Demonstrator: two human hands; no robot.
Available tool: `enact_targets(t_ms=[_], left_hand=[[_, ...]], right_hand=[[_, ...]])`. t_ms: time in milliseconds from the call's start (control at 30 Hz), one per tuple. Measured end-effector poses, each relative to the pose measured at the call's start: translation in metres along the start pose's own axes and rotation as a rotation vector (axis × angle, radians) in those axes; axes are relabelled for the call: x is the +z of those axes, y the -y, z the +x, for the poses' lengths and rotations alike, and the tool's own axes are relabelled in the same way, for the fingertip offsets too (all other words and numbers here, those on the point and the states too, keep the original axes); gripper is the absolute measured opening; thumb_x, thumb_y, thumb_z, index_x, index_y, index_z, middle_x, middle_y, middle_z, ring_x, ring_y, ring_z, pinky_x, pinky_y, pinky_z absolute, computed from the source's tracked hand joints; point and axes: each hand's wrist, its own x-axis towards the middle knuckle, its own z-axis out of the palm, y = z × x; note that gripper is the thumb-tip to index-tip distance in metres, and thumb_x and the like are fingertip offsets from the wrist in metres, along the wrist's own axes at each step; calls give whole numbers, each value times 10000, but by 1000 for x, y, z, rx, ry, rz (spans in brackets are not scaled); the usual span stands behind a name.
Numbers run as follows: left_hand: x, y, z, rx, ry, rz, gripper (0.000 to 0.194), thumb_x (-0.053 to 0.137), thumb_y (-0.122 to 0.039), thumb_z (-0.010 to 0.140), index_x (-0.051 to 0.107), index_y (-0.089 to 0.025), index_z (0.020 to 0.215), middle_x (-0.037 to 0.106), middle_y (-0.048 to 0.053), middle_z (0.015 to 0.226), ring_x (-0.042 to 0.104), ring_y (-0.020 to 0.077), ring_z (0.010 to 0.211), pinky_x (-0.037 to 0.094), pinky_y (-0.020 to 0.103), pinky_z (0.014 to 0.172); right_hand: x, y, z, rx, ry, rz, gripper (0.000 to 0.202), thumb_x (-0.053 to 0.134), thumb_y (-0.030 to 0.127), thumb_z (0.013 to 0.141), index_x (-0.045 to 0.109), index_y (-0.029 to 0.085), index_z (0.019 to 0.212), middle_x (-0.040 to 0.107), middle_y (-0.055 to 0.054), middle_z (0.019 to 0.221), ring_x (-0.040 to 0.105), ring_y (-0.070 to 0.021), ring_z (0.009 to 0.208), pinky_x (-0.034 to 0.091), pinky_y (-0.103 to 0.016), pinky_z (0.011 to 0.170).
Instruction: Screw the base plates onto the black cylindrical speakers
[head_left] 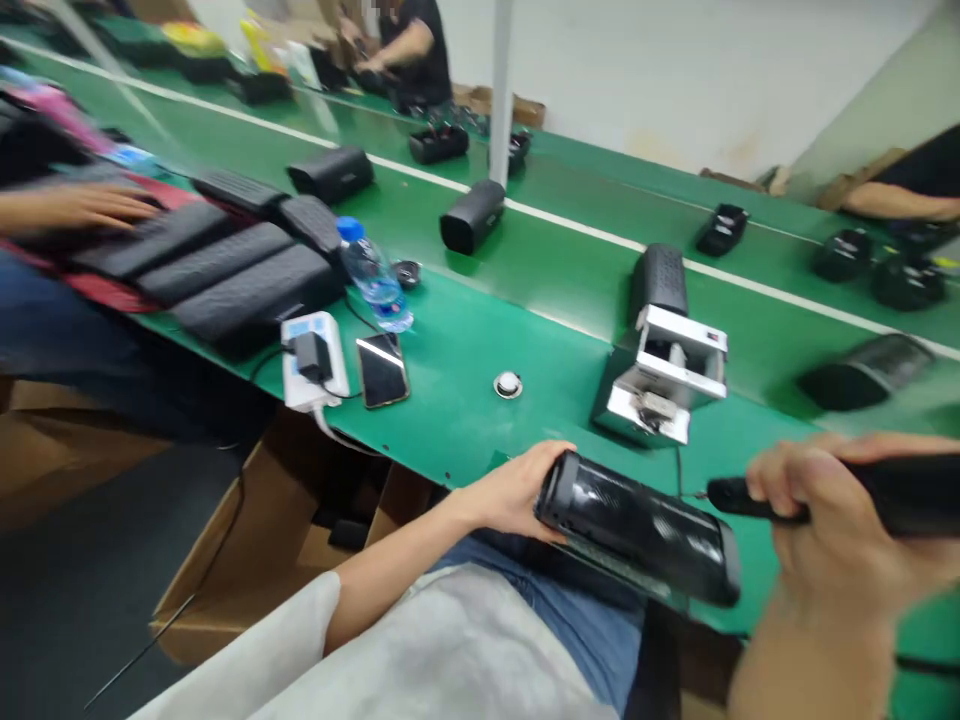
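Observation:
My left hand (521, 490) is closed around the left end of a black Bluetooth speaker (645, 525), held tilted over the near table edge above my lap. Its shiny black side faces up. In my right hand (832, 510) is a black electric screwdriver (892, 490), lying nearly level. Its thin bit points left toward the speaker's right end and looks apart from it. Beyond the speaker stands a silver-fronted metal device (664, 375) with an open slot. A small round silver-and-white part (508, 385) lies on the green table (465, 350).
A water bottle (375, 275), a phone (382, 370) and a white power strip (313, 360) stand left. Several black speakers (255, 270) lie beside another person's hand (90, 207). More speaker housings (472, 215) sit along the white-lined belt. Below is a cardboard box (225, 540).

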Motion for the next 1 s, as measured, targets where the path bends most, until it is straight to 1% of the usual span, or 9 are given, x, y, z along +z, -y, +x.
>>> enact_targets(t_ms=[167, 300, 433, 600, 667, 733, 800, 900, 1000], left_hand=[[-3, -4, 0, -36, 18, 23, 1161, 1044, -368, 790, 339, -263, 1706, 533, 211, 1687, 570, 442, 1579, 489, 615, 1347], [-6, -6, 0, -17, 42, 40, 1146, 1018, -358, 823, 317, -257, 1724, 513, 222, 1711, 555, 455, 1600, 497, 619, 1341], [-6, -7, 1, -14, 33, 63, 1186, 1040, -346, 803, 307, -257, 1730, 526, 223, 1697, 579, 460, 1577, 523, 609, 1320], [-6, -7, 1, -27, 36, 69, 1202, 1048, -318, 793, 298, -272, 1731, 528, 216, 1692, 588, 457, 1569, 533, 614, 1310], [-5, -7, 1, -25, 34, 73, 1215, 1054, -306, 783, 296, -273, 1731, 522, 218, 1699, 585, 461, 1572, 529, 621, 1313], [-5, -7, 1, -26, 29, 73, 1224, 1054, -294, 775, 294, -275, 1734, 521, 218, 1701, 589, 464, 1569, 536, 622, 1306], [-5, -8, 1, -32, 30, 67, 1216, 1048, -296, 782, 295, -279, 1736, 524, 214, 1699, 595, 463, 1562, 546, 618, 1295], [-6, -8, 1, -34, 44, 57, 1200, 1042, -318, 795, 297, -284, 1735, 520, 208, 1702, 593, 459, 1564, 542, 618, 1299], [-7, -8, 2, -35, 47, 54, 1195, 1038, -330, 803, 292, -287, 1736, 517, 204, 1701, 591, 454, 1565, 529, 618, 1312]], right_hand=[[9, 22, 12, -12, 182, -125, 230, 902, 197, 772, 725, 246, 911, 567, 74, 590, 489, -153, 390, 459, -310, 397], [21, 34, 38, -290, 84, 0, 200, 788, 155, 831, 743, 231, 1010, 501, 103, 593, 408, -91, 390, 373, -235, 382], [48, 13, 65, -460, -31, 34, 188, 799, 204, 920, 645, 253, 1015, 426, 133, 585, 433, -80, 410, 384, -206, 413], [64, -28, 77, -381, 32, -214, 424, 870, 566, 1006, 542, 303, 952, 399, 115, 590, 385, -103, 432, 355, -302, 409], [63, -36, 75, -323, 33, -284, 454, 860, 632, 1003, 535, 318, 965, 410, 102, 615, 378, -106, 449, 348, -320, 409], [61, -39, 73, -289, 28, -289, 441, 892, 585, 986, 542, 317, 966, 427, 97, 629, 387, -104, 449, 346, -318, 402], [60, -36, 70, -300, 28, -238, 361, 901, 427, 975, 565, 296, 953, 435, 103, 615, 399, -100, 434, 344, -304, 394], [62, -26, 69, -397, -10, -109, 207, 768, 204, 939, 569, 260, 946, 420, 128, 566, 394, -98, 402, 334, -268, 388], [66, -23, 70, -460, -54, -68, 164, 689, 197, 901, 553, 254, 973, 434, 139, 588, 420, -99, 397, 343, -257, 392]])
